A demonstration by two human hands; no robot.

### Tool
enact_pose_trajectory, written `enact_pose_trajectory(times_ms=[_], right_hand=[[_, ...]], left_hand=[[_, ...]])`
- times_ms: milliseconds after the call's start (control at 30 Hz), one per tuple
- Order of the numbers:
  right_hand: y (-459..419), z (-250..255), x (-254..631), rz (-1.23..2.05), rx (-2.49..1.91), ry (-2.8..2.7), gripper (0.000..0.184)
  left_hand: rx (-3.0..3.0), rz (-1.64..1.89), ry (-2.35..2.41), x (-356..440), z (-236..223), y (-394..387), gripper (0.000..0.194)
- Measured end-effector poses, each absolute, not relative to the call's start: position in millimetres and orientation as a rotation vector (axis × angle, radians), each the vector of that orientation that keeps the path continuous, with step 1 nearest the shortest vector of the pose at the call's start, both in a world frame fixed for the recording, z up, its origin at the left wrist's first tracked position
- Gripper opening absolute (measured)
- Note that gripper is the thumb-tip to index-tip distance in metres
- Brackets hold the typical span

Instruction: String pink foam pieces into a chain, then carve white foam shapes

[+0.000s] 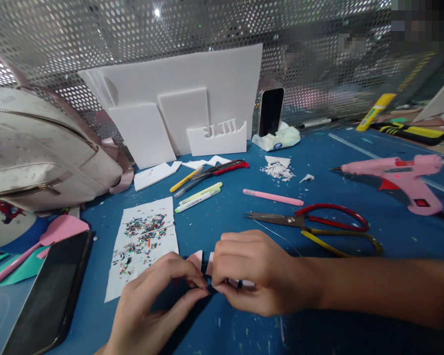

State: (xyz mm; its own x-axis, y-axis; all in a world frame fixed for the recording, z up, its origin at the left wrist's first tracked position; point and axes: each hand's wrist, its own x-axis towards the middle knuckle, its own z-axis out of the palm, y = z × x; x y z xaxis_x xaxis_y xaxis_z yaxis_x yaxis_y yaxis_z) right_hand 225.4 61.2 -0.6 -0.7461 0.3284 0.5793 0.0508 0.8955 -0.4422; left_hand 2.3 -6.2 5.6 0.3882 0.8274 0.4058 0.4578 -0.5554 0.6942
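Observation:
My left hand (157, 296) has its thumb and index fingertip nearly together in a pinch; what they grip, if anything, is too small to tell. A pale pink flat piece (196, 258) shows just behind those fingers. My right hand (257, 273) is curled closed over another pale pink piece (209, 264), and most of it is hidden under the fingers. The two hands almost touch low above the blue table (222, 328). Left of them lies a white paper sheet (172, 203) with many tiny colourful beads (148, 227). Scissors (277, 219) with red and yellow handles lie beyond my right hand.
A pink glue gun (395, 167) rests at the right. Markers (273, 197), a red cutter (231, 167) and white foam scraps (277, 168) lie farther back. White foam boards (140, 133) lean behind. A dark phone (52, 296) and a backpack (48, 148) are at left.

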Motion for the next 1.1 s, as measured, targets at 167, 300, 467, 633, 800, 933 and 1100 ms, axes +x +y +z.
enact_pose_trajectory(times_ms=[167, 300, 467, 633, 800, 933, 1100], right_hand=[[60.6, 0.3, 225.6, 0.535, -0.280, -2.372, 0.009], [60.4, 2.3, 225.5, 0.550, -0.281, -2.374, 0.009], [60.9, 1.7, 225.8, 0.541, -0.279, -2.384, 0.008], [61.0, -0.1, 225.7, 0.516, -0.289, -2.387, 0.009], [60.6, 0.0, 225.3, 0.496, -0.291, -2.390, 0.010], [60.3, -0.5, 225.3, 0.491, -0.297, -2.383, 0.009], [60.4, -0.3, 225.9, 0.497, -0.286, -2.387, 0.008]], left_hand=[[2.216, 1.089, 1.074, 5.2, 7.4, -5.5, 0.013], [2.224, 1.102, 1.059, 6.6, 6.9, -4.1, 0.012], [2.240, 1.102, 1.066, 7.3, 7.6, -3.9, 0.010], [2.249, 1.114, 1.061, 6.8, 9.3, -4.5, 0.007], [2.303, 1.094, 1.046, 5.2, 12.1, -3.5, 0.007], [2.348, 1.091, 1.040, 4.9, 13.8, -3.0, 0.006], [2.354, 1.080, 1.052, 6.2, 13.9, -3.1, 0.005]])
